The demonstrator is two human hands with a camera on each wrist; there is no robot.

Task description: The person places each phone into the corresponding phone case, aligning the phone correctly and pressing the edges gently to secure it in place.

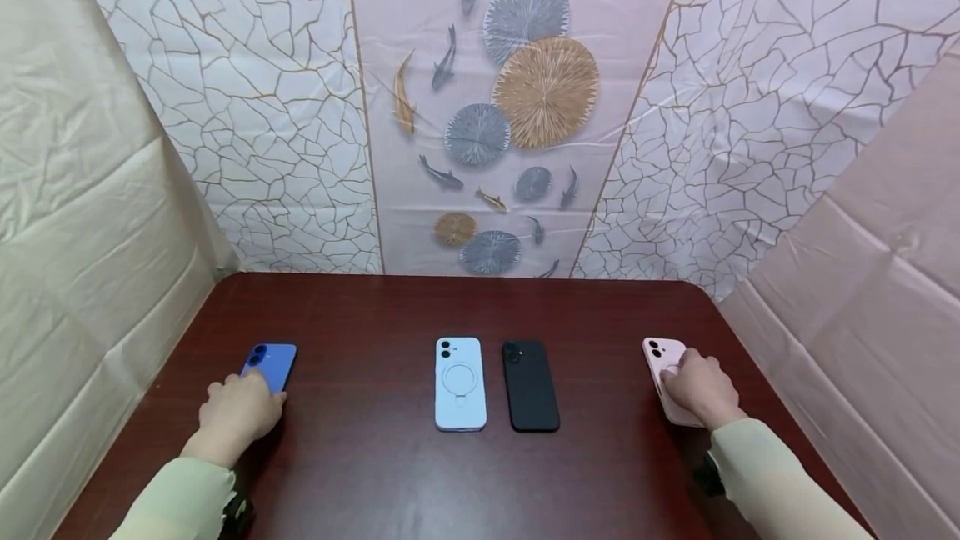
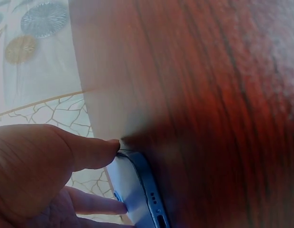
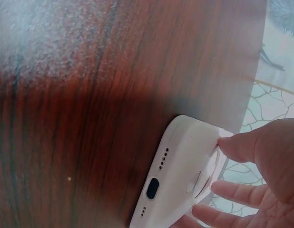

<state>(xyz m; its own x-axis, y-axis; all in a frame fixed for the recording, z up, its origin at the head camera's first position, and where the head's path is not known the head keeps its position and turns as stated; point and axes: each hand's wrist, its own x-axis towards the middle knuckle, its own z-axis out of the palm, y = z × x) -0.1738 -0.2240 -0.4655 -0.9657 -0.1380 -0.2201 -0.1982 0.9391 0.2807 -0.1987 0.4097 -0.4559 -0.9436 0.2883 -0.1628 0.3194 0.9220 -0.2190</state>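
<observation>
At the table's left side my left hand (image 1: 238, 411) grips a blue phone (image 1: 275, 363) lying back up. In the left wrist view the thumb is at the edge of the blue phone (image 2: 130, 178), and fingertips touch its back. Across the table, my right hand (image 1: 703, 388) holds a pale pink phone (image 1: 663, 348). The right wrist view shows the thumb and fingertips on the back of this phone (image 3: 182, 147), around its ring (image 3: 208, 173); the port end faces the camera. Part of each phone is hidden by the hand.
A light blue phone (image 1: 460, 407) with a ring on its back lies mid-table. Just right of it lies a black phone (image 1: 532, 390). Both rest on the dark red-brown wooden table (image 1: 360, 457). Patterned cloth (image 1: 480, 190) hangs behind, and plain cloth flanks both sides.
</observation>
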